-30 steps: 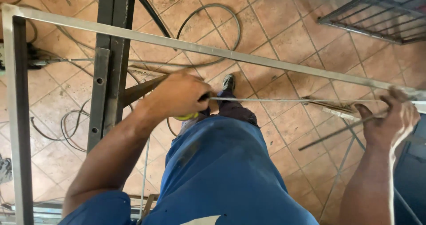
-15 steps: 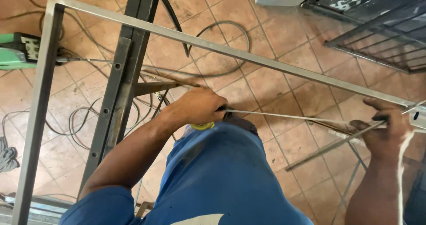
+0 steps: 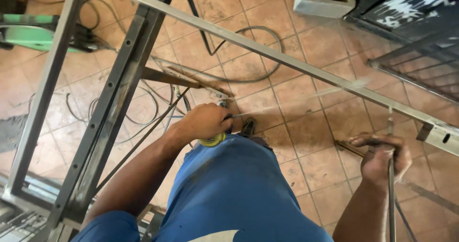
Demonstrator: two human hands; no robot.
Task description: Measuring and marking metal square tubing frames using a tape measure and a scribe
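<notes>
Yellow tape measure [image 3: 213, 139] sitting wrapped in the left hand [image 3: 206, 122] above the blue-trousered knee, its blade seemingly blurring rightward, right hand [image 3: 382, 157] gripping a thin steel rod [image 3: 390, 194], grey frame bar [image 3: 306, 66] crossing above.

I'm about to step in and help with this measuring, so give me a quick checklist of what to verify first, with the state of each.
1. Left hand grips yellow tape measure: ok.
2. Right hand closed on thin rod: ok.
3. Tape blade sharp enough to read: not ok, motion-blurred.
4. Blade end hooked on frame bar: cannot tell.
5. Floor free of trip hazards: not ok, cables loop across the tiles.
6. Shoe clear of the cables: ok.
</notes>
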